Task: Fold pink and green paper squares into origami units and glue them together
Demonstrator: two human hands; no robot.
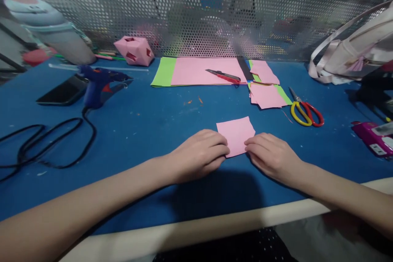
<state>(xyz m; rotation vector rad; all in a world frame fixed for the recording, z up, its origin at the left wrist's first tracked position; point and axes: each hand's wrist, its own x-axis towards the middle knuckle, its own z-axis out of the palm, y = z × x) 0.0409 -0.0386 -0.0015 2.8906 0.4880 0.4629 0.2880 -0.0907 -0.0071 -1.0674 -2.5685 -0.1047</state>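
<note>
A small pink paper piece lies near the middle of the blue table, between both hands. My left hand is closed at its left edge, the fingertips pinching the lower left corner. At the lower right edge, my right hand has its fingers pressed together on the paper. More pink pieces are stacked behind, over green sheets. A red utility knife rests on a long pink sheet. Scissors with yellow and red handles lie to the right.
On the left are a blue glue gun with a looping black cord, a dark phone and a bottle. A pink paper polyhedron sits by the mesh panel. At right are a purple object and a pale bag.
</note>
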